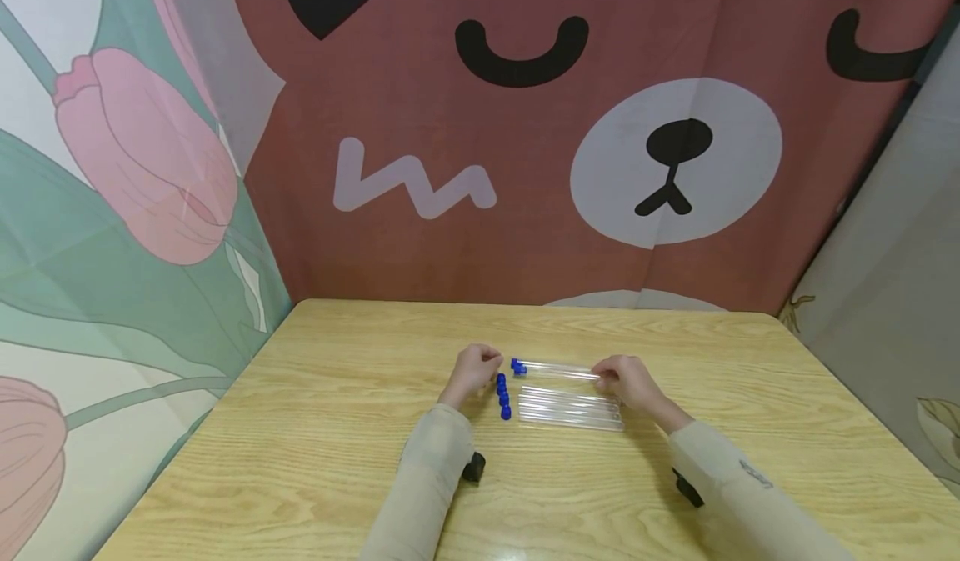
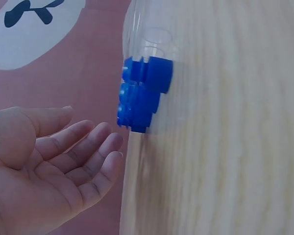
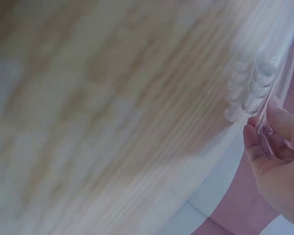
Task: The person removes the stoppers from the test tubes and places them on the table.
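From here, right hand (image 1: pixel 628 382) pinching a clear tube (image 1: pixel 558 369) by its uncapped end | running left of that grip | left hand (image 1: pixel 474 368) loose, empty | I'd guess light, stiff, slick, maybe brittle | best held gently near an end

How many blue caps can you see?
6 blue caps: four in a line beside the left hand, two at the back tubes' left ends. Others could be hidden.

Caps (image 1: pixel 503 398) left of tubes (image 1: pixel 570 408)
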`<action>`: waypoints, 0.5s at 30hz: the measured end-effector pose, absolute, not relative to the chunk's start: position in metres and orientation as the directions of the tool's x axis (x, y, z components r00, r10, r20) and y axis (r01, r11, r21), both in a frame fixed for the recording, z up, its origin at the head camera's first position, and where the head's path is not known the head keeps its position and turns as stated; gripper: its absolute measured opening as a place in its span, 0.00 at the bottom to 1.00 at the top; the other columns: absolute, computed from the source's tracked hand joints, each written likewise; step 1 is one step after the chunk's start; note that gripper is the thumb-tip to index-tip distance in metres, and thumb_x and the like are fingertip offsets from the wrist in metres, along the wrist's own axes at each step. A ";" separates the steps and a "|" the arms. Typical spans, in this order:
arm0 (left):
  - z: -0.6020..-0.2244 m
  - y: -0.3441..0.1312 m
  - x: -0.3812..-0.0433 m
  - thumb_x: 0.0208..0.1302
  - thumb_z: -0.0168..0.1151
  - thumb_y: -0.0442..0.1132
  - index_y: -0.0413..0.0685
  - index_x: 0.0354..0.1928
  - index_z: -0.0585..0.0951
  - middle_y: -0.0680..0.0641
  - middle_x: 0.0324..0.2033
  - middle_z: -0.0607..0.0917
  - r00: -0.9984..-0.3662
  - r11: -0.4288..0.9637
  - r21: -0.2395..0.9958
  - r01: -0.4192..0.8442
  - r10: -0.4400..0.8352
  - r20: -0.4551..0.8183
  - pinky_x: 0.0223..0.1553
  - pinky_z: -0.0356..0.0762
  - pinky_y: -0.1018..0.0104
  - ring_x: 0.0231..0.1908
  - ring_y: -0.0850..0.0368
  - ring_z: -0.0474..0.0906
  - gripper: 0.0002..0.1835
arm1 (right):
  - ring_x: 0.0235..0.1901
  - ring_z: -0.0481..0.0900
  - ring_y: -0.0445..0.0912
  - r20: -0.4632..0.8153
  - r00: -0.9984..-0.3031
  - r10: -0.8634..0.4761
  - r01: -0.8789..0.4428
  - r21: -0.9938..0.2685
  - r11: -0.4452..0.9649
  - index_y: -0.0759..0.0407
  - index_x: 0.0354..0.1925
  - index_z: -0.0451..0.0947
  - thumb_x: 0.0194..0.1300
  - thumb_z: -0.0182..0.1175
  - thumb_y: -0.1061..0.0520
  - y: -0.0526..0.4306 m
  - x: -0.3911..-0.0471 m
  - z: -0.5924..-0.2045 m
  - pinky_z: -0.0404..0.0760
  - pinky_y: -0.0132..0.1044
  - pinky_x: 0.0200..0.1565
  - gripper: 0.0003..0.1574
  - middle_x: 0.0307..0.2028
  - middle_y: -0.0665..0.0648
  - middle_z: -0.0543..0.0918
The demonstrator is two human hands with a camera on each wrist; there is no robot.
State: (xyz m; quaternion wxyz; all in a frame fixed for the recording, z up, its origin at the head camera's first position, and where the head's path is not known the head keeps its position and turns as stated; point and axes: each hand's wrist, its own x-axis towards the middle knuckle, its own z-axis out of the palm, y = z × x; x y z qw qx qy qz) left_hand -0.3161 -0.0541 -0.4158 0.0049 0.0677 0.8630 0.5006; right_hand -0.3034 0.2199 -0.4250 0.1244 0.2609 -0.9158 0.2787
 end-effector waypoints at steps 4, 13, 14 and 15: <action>-0.413 -0.055 -0.313 0.62 0.55 0.34 0.34 0.39 0.80 0.45 0.30 0.81 -0.986 0.501 0.851 0.157 0.130 0.106 0.33 0.76 0.66 0.30 0.56 0.76 0.10 | 0.29 0.78 0.52 0.408 -0.819 -0.404 -0.564 -0.445 0.695 0.73 0.34 0.79 0.48 0.62 0.73 0.223 -0.300 -0.424 0.78 0.39 0.29 0.10 0.31 0.64 0.81; -0.406 -0.056 -0.304 0.63 0.54 0.35 0.36 0.41 0.79 0.45 0.32 0.81 -0.983 0.482 0.860 0.168 0.148 0.109 0.33 0.76 0.66 0.33 0.54 0.77 0.10 | 0.30 0.79 0.53 0.453 -0.808 -0.376 -0.574 -0.466 0.673 0.73 0.36 0.79 0.49 0.62 0.73 0.225 -0.288 -0.419 0.79 0.40 0.31 0.12 0.31 0.64 0.81; -0.405 -0.056 -0.303 0.63 0.54 0.35 0.36 0.41 0.79 0.45 0.32 0.81 -0.983 0.474 0.864 0.169 0.151 0.109 0.33 0.76 0.66 0.33 0.53 0.77 0.11 | 0.30 0.79 0.53 0.455 -0.810 -0.371 -0.572 -0.466 0.675 0.72 0.36 0.79 0.49 0.62 0.73 0.225 -0.286 -0.418 0.79 0.39 0.30 0.11 0.31 0.63 0.81; -0.405 -0.057 -0.302 0.63 0.53 0.35 0.35 0.41 0.79 0.44 0.33 0.81 -0.982 0.465 0.868 0.173 0.154 0.113 0.33 0.76 0.66 0.33 0.52 0.78 0.11 | 0.30 0.79 0.53 0.459 -0.809 -0.368 -0.571 -0.466 0.676 0.72 0.36 0.79 0.49 0.62 0.73 0.225 -0.285 -0.417 0.79 0.39 0.30 0.11 0.31 0.63 0.81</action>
